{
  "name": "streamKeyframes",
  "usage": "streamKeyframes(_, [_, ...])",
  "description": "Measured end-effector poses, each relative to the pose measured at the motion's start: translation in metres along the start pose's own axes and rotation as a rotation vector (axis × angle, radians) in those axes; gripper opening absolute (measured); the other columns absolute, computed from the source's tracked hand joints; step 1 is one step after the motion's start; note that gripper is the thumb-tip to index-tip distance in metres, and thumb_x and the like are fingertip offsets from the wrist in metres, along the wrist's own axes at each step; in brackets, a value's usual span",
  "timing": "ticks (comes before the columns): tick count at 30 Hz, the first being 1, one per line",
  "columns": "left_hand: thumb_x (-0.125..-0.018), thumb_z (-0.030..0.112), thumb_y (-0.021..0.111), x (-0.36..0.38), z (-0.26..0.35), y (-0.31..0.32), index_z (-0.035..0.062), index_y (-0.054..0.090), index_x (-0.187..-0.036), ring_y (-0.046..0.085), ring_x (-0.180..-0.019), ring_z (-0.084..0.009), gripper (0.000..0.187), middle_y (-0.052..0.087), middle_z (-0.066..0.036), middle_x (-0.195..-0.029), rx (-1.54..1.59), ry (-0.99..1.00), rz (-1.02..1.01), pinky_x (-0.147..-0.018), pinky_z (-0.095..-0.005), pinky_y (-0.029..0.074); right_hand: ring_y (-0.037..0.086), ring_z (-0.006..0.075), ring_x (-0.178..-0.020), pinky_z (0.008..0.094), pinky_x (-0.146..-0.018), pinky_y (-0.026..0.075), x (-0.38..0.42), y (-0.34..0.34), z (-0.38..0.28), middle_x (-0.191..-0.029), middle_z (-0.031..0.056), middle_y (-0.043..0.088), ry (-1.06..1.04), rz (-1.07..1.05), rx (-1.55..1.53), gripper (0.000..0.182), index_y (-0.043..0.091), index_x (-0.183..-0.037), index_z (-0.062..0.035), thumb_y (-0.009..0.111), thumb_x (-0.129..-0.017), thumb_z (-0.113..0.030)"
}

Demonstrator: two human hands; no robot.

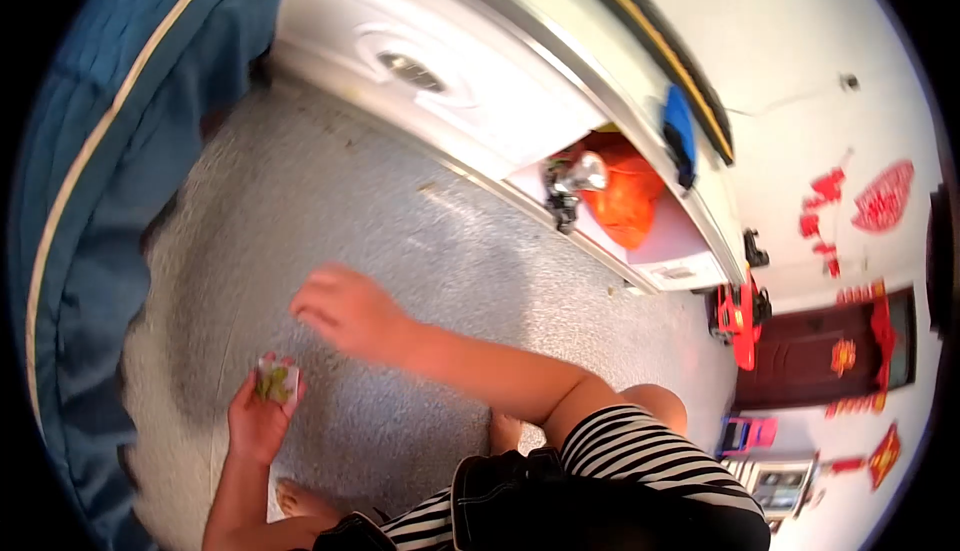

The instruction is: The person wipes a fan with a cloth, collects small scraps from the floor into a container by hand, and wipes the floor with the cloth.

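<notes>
Clock positions are read from the centre of the view. At 9 o'clock, the blue cover (pixel 85 251) bounds the workspace; its lower edge is ragged in outline. The left hand (pixel 262 421) is at 8 o'clock, with floor visible between it and that edge. Its grip is on the pale square (pixel 291 383), which bears green; fingertips show at the square's 12 o'clock edge. The right hand (pixel 348 311) is near, at 1 to 2 o'clock of the square, apart from it. Its fingers are loosely curled and blurred; whether its grip contains anything cannot be determined. The grey floor (pixel 400 221) gives a broad working strip from the cover to the cabinet (pixel 470 61) at 12 o'clock. The cabinet's base edge slopes toward 3 o'clock, passing a compartment with an orange bag (pixel 625 201).
</notes>
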State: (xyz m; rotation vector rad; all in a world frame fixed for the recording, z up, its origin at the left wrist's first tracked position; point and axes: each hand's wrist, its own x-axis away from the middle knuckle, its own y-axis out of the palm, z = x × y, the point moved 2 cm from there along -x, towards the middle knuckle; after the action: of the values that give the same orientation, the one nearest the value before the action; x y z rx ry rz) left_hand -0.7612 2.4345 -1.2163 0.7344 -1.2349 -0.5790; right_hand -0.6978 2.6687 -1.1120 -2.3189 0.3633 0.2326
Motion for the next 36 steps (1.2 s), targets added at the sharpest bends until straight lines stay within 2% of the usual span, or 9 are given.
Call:
streamKeyframes(2, [-0.104,0.029,0.047,-0.001,-0.005,-0.007,0.0026,0.047,-0.138,0.053,-0.127,-0.0343,0.043,0.055,-0.018,-0.136,0.026,0.011,-0.104,-0.109,-0.0496,0.045,0.059,0.0347,-0.097,0.0453,-0.089,0.048,-0.006,-0.078,0.029,-0.098,0.0111,0.061,-0.185,0.269,0.313,0.008,0.065,-0.093,-0.0078,0.060,-0.087,-0.006])
streamKeyframes(5, [-0.103,0.029,0.049,0.004,-0.011,0.004,0.0035,0.048,-0.138,0.053,-0.127,-0.0373,0.043,0.054,-0.018,-0.137,-0.014,-0.049,-0.089,-0.108,-0.0518,0.045,0.057,0.0345,-0.112,0.0445,-0.096,0.045,-0.010,-0.252,0.023,-0.117,0.0156,0.062,0.073,0.675,0.736,0.033,0.061,-0.117,-0.0088,0.063,-0.085,-0.006])
streamKeyframes(8, [-0.103,0.030,0.049,0.006,-0.017,0.000,0.0050,0.048,-0.138,0.053,-0.127,-0.0378,0.043,0.054,-0.019,-0.137,0.005,-0.056,-0.123,-0.108,-0.0522,0.045,0.054,0.0412,-0.117,0.0508,-0.100,0.043,0.017,-0.404,0.059,-0.123,0.0190,0.061,0.087,0.889,1.506,0.054,0.060,-0.127,-0.0081,0.076,-0.081,-0.033])
streamKeyframes(11, [-0.103,0.029,0.048,0.006,-0.017,-0.003,0.0077,0.053,-0.135,0.055,-0.125,-0.0368,0.038,0.056,-0.016,-0.136,-0.007,-0.058,-0.066,-0.107,-0.0505,0.047,0.056,0.0394,-0.124,0.0463,-0.103,0.043,0.078,-0.478,0.154,-0.137,0.0217,0.058,0.873,0.744,0.870,0.062,0.054,-0.141,-0.0135,0.060,-0.092,-0.050])
streamKeyframes(16, [-0.103,0.029,0.048,0.003,-0.013,-0.008,0.0069,0.049,-0.138,0.053,-0.126,-0.0373,0.042,0.054,-0.017,-0.138,0.045,-0.051,-0.081,-0.108,-0.0503,0.045,0.066,0.0341,-0.110,0.0387,-0.095,0.050,0.053,-0.390,0.074,-0.122,0.0214,0.067,0.637,0.863,0.727,0.044,0.064,-0.128,-0.0063,0.060,-0.094,-0.035])
streamKeyframes(20, [-0.107,0.026,0.041,0.006,-0.011,-0.011,0.0015,0.041,-0.144,0.048,-0.131,-0.0393,0.045,0.046,-0.021,-0.143,0.115,-0.017,-0.052,-0.112,-0.0512,0.042,0.062,0.0362,-0.109,0.0415,-0.097,0.048,0.039,-0.245,0.055,-0.117,0.0196,0.065,-0.079,0.563,0.852,0.037,0.064,-0.119,-0.0034,0.065,-0.082,-0.004])
streamKeyframes(26, [-0.105,0.029,0.046,0.015,0.001,-0.035,0.0033,0.043,-0.143,0.047,-0.132,-0.0382,0.046,0.047,-0.020,-0.144,0.120,-0.020,0.037,-0.113,-0.0521,0.039,0.058,0.0396,-0.120,0.0455,-0.100,0.047,0.099,-0.089,0.221,-0.133,0.0220,0.059,0.749,0.275,0.420,0.040,0.059,-0.132,-0.0047,0.061,-0.094,-0.020])
streamKeyframes(29, [-0.106,0.028,0.044,0.028,0.008,-0.061,0.0020,0.040,-0.145,0.048,-0.132,-0.0385,0.047,0.046,-0.021,-0.145,0.158,-0.001,0.107,-0.113,-0.0513,0.041,0.033,0.0442,-0.142,0.0462,-0.119,0.025,0.127,-0.042,0.319,-0.153,0.0309,0.034,1.000,0.304,0.664,0.063,0.036,-0.150,0.0001,0.049,-0.100,-0.036])
streamKeyframes(36, [-0.104,0.031,0.048,0.045,0.015,-0.089,0.0043,0.045,-0.141,0.051,-0.130,-0.0383,0.046,0.049,-0.020,-0.143,0.229,-0.011,0.254,-0.111,-0.0509,0.043,0.052,0.0411,-0.125,0.0496,-0.107,0.038,-0.102,0.035,0.330,-0.130,0.0253,0.059,0.401,0.338,0.774,0.049,0.056,-0.132,-0.0022,0.063,-0.091,-0.028])
